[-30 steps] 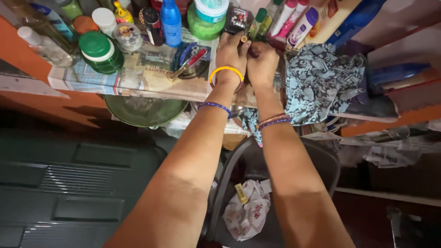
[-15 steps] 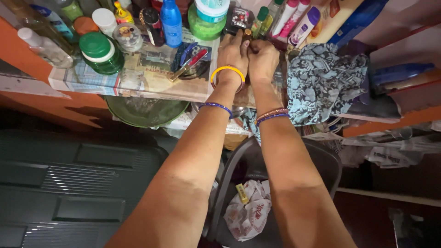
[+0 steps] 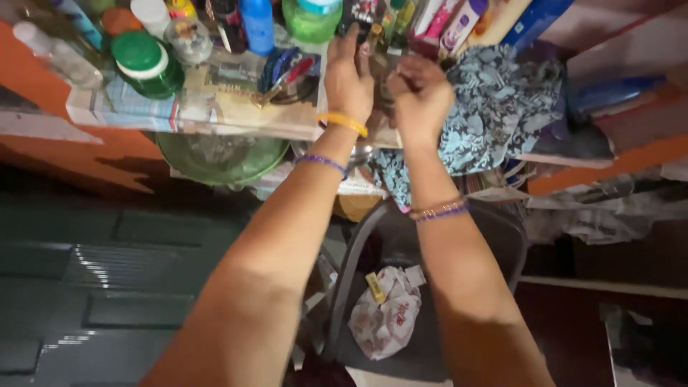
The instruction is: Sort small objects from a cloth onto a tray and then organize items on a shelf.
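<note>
A small object [image 3: 380, 68] sits between the two hands at the front part of the shelf; it is blurred and mostly hidden, so its kind cannot be told. The left hand [image 3: 349, 75] is raised with its back toward the camera, fingers curled toward the object. The right hand [image 3: 421, 93] is curled just beside it, knuckles up, fingertips meeting the left hand's over the object. Whether either hand truly clasps the object cannot be told: the fingers hide the contact.

A yellow bangle [image 3: 342, 122] rings the left wrist; a thin purple bangle [image 3: 322, 163] lies lower on that forearm. Purple and copper bangles [image 3: 438, 209] ring the right forearm.

The shelf [image 3: 193, 118] is lined with printed paper. A patterned blue cloth [image 3: 494, 107] is bunched just right of the right hand. Left of the hands: a green-lidded jar [image 3: 147, 64] and a blue bottle [image 3: 256, 25]. Tubes and bottles [image 3: 459, 25] stand behind the hands.

Below, between the forearms, a dark bin [image 3: 423, 301] holds crumpled white wrapping [image 3: 387, 319].
</note>
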